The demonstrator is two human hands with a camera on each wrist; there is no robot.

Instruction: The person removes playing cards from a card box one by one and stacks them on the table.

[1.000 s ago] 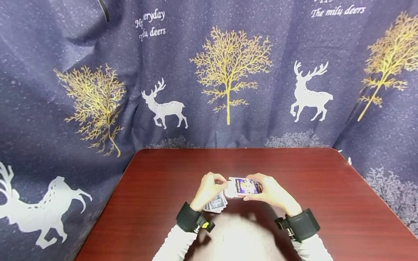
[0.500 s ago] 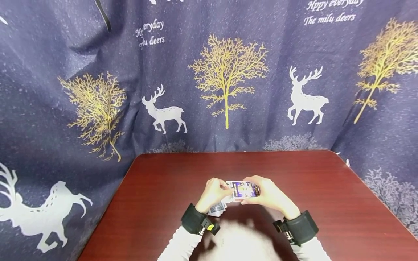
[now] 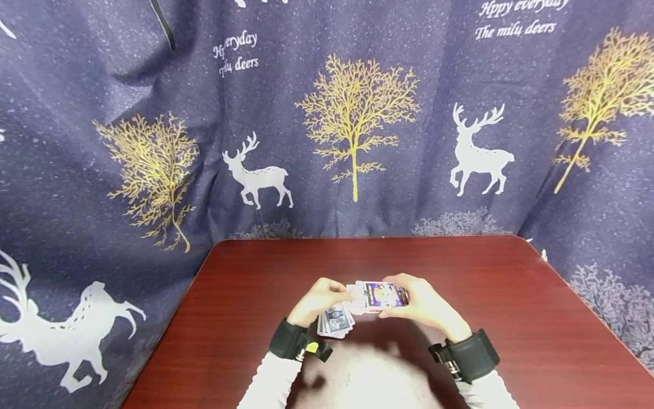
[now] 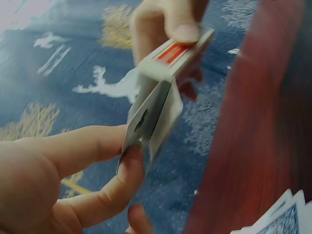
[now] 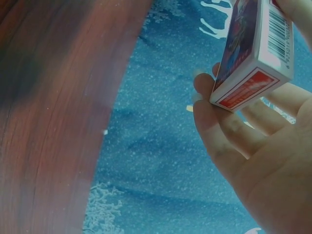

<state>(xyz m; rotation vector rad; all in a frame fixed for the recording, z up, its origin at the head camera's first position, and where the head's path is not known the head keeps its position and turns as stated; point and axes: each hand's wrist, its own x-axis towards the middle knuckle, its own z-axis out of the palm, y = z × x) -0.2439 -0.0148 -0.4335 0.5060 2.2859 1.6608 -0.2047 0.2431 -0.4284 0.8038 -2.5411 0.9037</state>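
Head view first: over the dark red table [image 3: 460,272], close to the near edge, left hand [image 3: 317,300] and right hand [image 3: 424,304] drawn in together. Clamped in the right hand's fingers, the card box [image 3: 380,295], purple face up, held level and just clear of the wood. Pinched at the box's left end by the left hand's thumb and forefinger, a few cards [image 3: 352,294], partly out of the opening. Below that hand, flat on the table, a loose fan of cards [image 3: 334,321], blue backs up. On both wrists, black straps [image 3: 293,341] over white sleeves. Behind everything, a navy curtain [image 3: 153,85] with gold trees and white deer.

On to the left wrist view: thumb and forefinger [image 4: 97,144] nipped tight on the lower edge of the pulled cards [image 4: 153,114], splayed slightly apart. Above, the box's open end [image 4: 170,58] with a red panel, fingers of the other hand [image 4: 168,22] across its top. Bottom right corner, blue-backed edges of the fan [image 4: 285,219] on the table.

Right wrist view now: box [image 5: 253,53] up close, barcode on one side, red-framed end panel toward the lens, purple face turned left. Fingers [image 5: 219,122] curled beneath and round it, firm hold. Table edge blurred on the left, curtain beyond.
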